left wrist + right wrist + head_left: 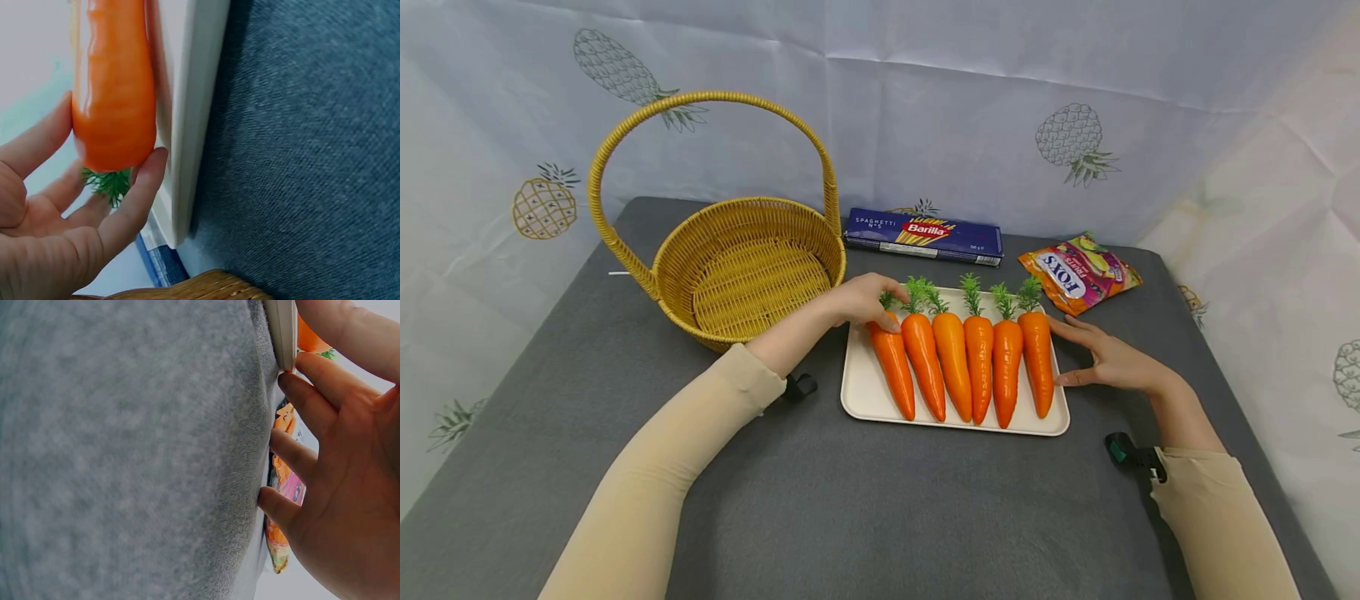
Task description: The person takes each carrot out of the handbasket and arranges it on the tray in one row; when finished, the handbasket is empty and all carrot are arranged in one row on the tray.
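Several orange carrots with green leafy tops lie side by side on a cream tray (867, 393), tips toward me. At the tray's left side, my left hand (865, 300) holds the leftmost carrot (892, 375) by its thick leafy end. The left wrist view has thumb and fingers on opposite sides of that carrot (115, 106), its green top (109, 184) partly behind the fingers. My right hand (1108, 358) is at the tray's right edge, beside the rightmost carrot (1037, 367). Its fingers spread out, with fingertips at the tray rim (284, 337) and on the tabletop.
A yellow woven basket (748, 275) with a tall handle stands left of the tray. Behind the tray lie a blue spaghetti box (925, 237) and a Fox's sweets bag (1082, 273). A pineapple-print cloth (955, 133) hangs behind the grey table (880, 508).
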Available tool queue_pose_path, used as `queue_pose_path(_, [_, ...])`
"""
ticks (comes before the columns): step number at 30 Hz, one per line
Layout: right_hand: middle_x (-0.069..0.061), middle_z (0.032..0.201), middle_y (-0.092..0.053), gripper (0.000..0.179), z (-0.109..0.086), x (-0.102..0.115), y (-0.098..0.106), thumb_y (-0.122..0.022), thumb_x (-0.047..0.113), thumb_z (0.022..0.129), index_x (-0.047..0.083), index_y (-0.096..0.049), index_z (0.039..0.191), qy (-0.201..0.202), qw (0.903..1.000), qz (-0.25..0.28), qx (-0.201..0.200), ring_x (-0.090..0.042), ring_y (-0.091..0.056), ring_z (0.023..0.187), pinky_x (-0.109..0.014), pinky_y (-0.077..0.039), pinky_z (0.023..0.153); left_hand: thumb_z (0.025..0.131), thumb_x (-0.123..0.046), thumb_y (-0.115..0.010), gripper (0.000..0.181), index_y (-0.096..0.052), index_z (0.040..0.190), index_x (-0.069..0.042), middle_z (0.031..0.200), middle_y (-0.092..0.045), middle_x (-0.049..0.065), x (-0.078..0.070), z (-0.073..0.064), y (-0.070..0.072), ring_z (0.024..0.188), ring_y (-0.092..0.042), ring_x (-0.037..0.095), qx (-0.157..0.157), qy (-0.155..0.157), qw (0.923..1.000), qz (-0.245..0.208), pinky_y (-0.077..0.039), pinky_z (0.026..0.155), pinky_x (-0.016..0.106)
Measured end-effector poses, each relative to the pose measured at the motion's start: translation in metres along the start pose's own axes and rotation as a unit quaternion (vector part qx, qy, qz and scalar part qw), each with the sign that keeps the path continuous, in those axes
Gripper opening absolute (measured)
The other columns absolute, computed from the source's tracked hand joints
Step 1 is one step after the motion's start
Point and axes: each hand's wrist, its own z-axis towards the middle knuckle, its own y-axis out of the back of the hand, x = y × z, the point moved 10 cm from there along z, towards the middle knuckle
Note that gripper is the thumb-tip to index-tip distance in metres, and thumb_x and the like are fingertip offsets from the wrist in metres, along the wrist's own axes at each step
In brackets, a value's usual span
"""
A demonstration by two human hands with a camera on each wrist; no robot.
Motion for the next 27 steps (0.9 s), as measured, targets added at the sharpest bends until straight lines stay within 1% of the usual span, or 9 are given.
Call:
queue_pose_path(2, [-0.028, 0.165, -0.005, 0.098, -0.0001, -0.0001, -0.0003, -0.077, 0.037, 0.083, 0.016, -0.019, 0.159, -0.001, 1.0000, 0.001, 0.000, -0.056, -0.001, 0.149, -0.085, -0.009, 0.105, 0.086, -0.014, -0.076, 0.054, -0.058, 0.137, -0.015, 0.157, -0.042, 0.007, -0.0005, -0.0002, -0.0007, 0.149, -0.034, 0.026, -0.004, -0.004, 1.0000, 0.006, -0.037, 0.120, 0.042])
queue_pose_path(9, [-0.028, 0.164, -0.005, 0.098, 0.0002, -0.0010, 0.0000, -0.077, 0.037, 0.083, 0.017, -0.018, 0.160, -0.004, 1.0000, 0.000, -0.001, -0.056, -0.002, 0.149, -0.086, -0.010, 0.104, 0.087, -0.014, -0.076, 0.056, -0.057, 0.139, -0.018, 0.158, -0.040, 0.007, -0.0024, -0.0003, -0.0010, 0.148, -0.034, 0.027, -0.010, -0.020, 0.9996, 0.017, -0.037, 0.120, 0.045])
queue_pose_path(14, [-0.028, 0.164, -0.005, 0.098, 0.0000, 0.0003, -0.0001, -0.077, 0.036, 0.083, 0.016, -0.019, 0.159, 0.002, 1.0000, 0.004, -0.001, -0.056, -0.002, 0.149, -0.086, -0.009, 0.104, 0.087, -0.013, -0.075, 0.060, -0.054, 0.142, -0.020, 0.159, -0.038, 0.008, -0.0031, -0.0012, -0.0015, 0.150, -0.031, 0.027, -0.010, -0.026, 0.9994, 0.022, -0.033, 0.122, 0.046])
queue_pose_path(16, [-0.028, 0.164, -0.005, 0.097, 0.0001, 0.0005, -0.0003, -0.077, 0.035, 0.083, 0.016, -0.020, 0.159, 0.005, 1.0000, 0.005, -0.001, -0.056, -0.002, 0.149, -0.086, -0.010, 0.104, 0.087, -0.013, -0.075, 0.060, -0.053, 0.143, -0.020, 0.159, -0.037, 0.008, -0.0035, -0.0012, -0.0016, 0.151, -0.030, 0.028, -0.010, -0.028, 0.9993, 0.024, -0.031, 0.123, 0.047])
queue_pose_path(23, [-0.027, 0.165, -0.005, 0.097, 0.0005, -0.0002, -0.0006, -0.077, 0.036, 0.084, 0.018, -0.019, 0.159, 0.004, 1.0000, 0.005, 0.001, -0.056, -0.001, 0.149, -0.086, -0.009, 0.104, 0.086, -0.012, -0.076, 0.063, -0.052, 0.143, -0.021, 0.159, -0.038, 0.008, -0.0047, -0.0002, -0.0010, 0.151, -0.030, 0.028, -0.018, -0.034, 0.9990, 0.021, -0.030, 0.124, 0.049])
queue_pose_path(27, [-0.026, 0.165, -0.006, 0.097, 0.0002, -0.0007, 0.0000, -0.077, 0.037, 0.083, 0.019, -0.019, 0.159, 0.000, 1.0000, 0.003, 0.000, -0.055, -0.001, 0.150, -0.086, -0.009, 0.104, 0.085, -0.013, -0.077, 0.065, -0.051, 0.144, -0.020, 0.159, -0.038, 0.009, -0.0064, -0.0002, -0.0001, 0.151, -0.029, 0.028, -0.025, -0.037, 0.9985, 0.032, -0.029, 0.124, 0.049])
